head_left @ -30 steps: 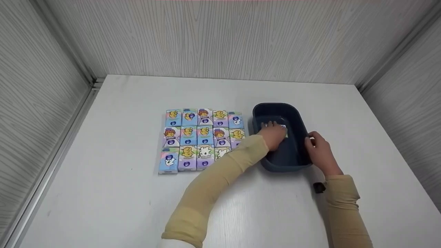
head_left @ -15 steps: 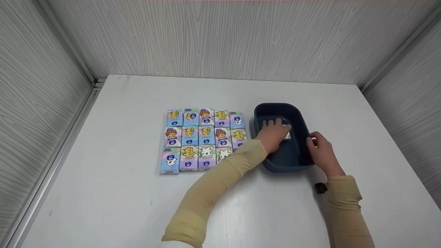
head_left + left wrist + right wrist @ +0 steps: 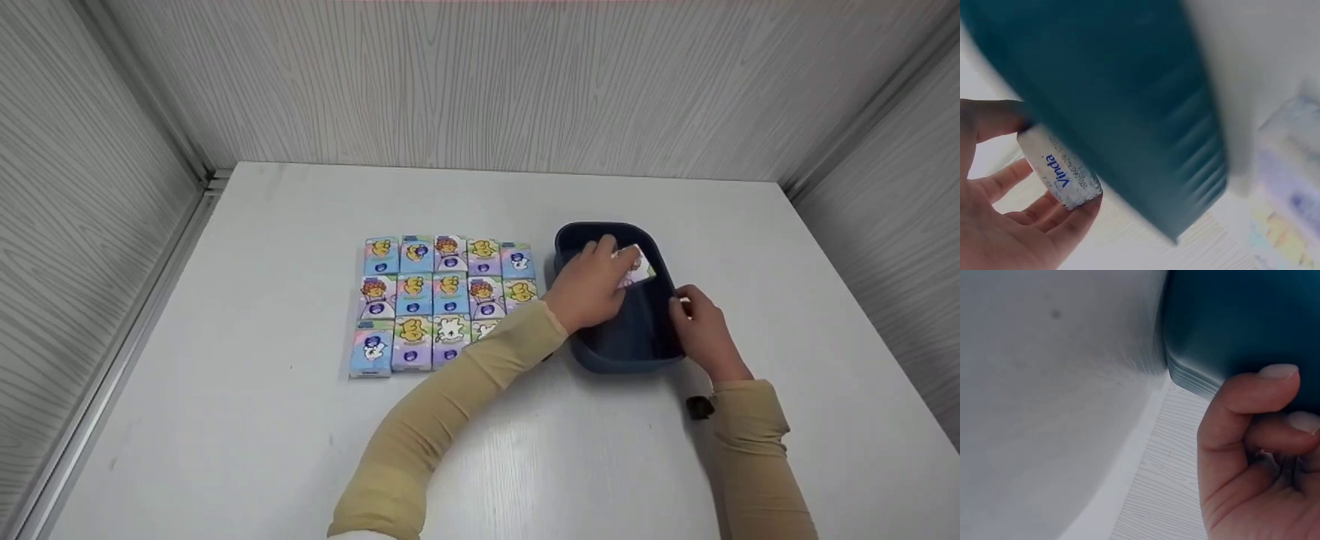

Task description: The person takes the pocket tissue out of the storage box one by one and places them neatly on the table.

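My left hand (image 3: 589, 289) grips a small pack of tissues (image 3: 637, 268) over the inside of a dark blue rectangular bin (image 3: 626, 366). The pack tilts, its printed face partly covered by the fingers. In the left wrist view, thumb and fingers hold the tissue pack (image 3: 1060, 169) by its sides, with "Vinda" lettering on its end. The bin wall (image 3: 1129, 101) hides part of it there. At the bin's right rim, my right hand (image 3: 703, 330) holds the side with curled fingers. The right wrist view shows those fingertips (image 3: 1280, 372) against the bin wall (image 3: 1230, 326).
Left of the bin, several tissue packs (image 3: 431, 292) lie side by side in three rows on the white table (image 3: 225, 420). My left forearm (image 3: 442, 420) crosses in front of the lowest row. Grey wood-grain panels (image 3: 480, 90) enclose the back and sides.
Inside the bin, my left hand has taken hold of the tissue pack and raised it, tilting it toward the right rim. The right hand has stayed at the rim.
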The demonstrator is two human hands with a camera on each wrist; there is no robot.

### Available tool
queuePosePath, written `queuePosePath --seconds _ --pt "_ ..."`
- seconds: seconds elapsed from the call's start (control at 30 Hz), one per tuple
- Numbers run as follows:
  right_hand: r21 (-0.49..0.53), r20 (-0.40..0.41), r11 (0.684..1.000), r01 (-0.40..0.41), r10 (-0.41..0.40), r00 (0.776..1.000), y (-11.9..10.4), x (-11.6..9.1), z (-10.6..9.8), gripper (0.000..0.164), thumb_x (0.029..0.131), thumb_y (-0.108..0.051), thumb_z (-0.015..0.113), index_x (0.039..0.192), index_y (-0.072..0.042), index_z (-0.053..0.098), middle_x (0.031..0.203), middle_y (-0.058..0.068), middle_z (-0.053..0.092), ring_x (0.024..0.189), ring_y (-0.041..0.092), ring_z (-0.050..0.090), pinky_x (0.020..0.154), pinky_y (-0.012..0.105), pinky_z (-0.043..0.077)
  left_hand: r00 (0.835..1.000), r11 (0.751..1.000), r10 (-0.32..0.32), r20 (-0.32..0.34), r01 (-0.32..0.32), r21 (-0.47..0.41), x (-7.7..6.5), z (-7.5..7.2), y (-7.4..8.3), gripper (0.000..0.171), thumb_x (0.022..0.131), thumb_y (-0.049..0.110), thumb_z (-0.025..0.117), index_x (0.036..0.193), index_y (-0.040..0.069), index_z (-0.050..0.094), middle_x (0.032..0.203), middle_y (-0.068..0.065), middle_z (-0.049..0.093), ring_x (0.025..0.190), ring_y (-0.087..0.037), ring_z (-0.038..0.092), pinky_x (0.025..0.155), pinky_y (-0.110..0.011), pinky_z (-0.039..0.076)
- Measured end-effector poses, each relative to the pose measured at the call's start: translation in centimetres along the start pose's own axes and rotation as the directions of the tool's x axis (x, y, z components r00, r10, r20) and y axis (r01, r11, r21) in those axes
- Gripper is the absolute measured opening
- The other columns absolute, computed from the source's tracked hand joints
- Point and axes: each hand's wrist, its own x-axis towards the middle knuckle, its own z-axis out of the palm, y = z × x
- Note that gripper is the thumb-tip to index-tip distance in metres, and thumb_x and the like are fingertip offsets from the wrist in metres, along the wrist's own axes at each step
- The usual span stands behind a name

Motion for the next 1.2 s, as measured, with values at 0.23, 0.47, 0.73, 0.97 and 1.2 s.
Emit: queuePosePath --seconds 0.23,0.47,0.73,0.97,1.2 --pt "-0.004 -0.004 1.0 0.024 -0.024 1.0 0.0 0.0 -0.1 0.037 0.103 -0.025 0.037 0.12 0.006 0.048 0.108 0.031 0.061 0.094 0.035 0.06 0.077 0.046 0.048 0.998 0.998 -0.033 -0.059 0.03 -0.054 -1.5 -3.6 -1.0 0.042 0.092 0.021 0.057 0.132 0.012 0.048 0.114 -0.011 0.048 0.095 -0.022 0.049 0.079 -0.032 0.047" --pt "0.0 0.005 1.0 0.021 -0.021 1.0 0.0 -0.1 -0.1 0.04 0.103 -0.028 0.036 0.122 0.005 0.047 0.11 0.031 0.061 0.094 0.036 0.06 0.077 0.046 0.047 0.994 0.994 -0.09 -0.057 0.085 -0.072 -3.6 -5.7 -1.9 0.041 0.092 0.021 0.059 0.131 0.015 0.049 0.113 -0.009 0.048 0.091 -0.019 0.05 0.074 -0.03 0.048" --pt "0.009 0.015 1.0 0.007 -0.007 1.0 0.1 -0.1 -0.1 0.039 0.103 -0.028 0.035 0.122 0.004 0.046 0.114 0.031 0.059 0.099 0.037 0.059 0.077 0.047 0.047 0.986 0.986 -0.163 -0.043 0.161 -0.048 -6.2 -6.9 -2.0 0.039 0.092 0.022 0.059 0.13 0.014 0.051 0.11 -0.01 0.05 0.087 -0.019 0.051 0.07 -0.031 0.049" --pt "0.001 -0.001 1.0 0.021 -0.021 1.0 0.1 0.1 0.0 0.038 0.103 -0.028 0.036 0.12 0.004 0.048 0.108 0.028 0.062 0.09 0.034 0.059 0.073 0.044 0.047 0.971 0.971 -0.236 -0.035 0.234 -0.037 -8.8 -6.8 -1.3 0.04 0.091 0.023 0.059 0.129 0.014 0.053 0.108 -0.011 0.053 0.086 -0.021 0.054 0.067 -0.034 0.052" --pt "-0.004 -0.001 1.0 0.016 -0.016 1.0 0.0 -0.1 0.0 0.039 0.103 -0.028 0.036 0.121 0.005 0.047 0.109 0.029 0.061 0.093 0.034 0.058 0.077 0.045 0.046 0.97 0.97 -0.241 0.014 0.24 0.044 -12.0 -5.5 0.6 0.037 0.091 0.027 0.06 0.126 0.014 0.056 0.114 -0.013 0.052 0.086 -0.023 0.057 0.068 -0.034 0.054"
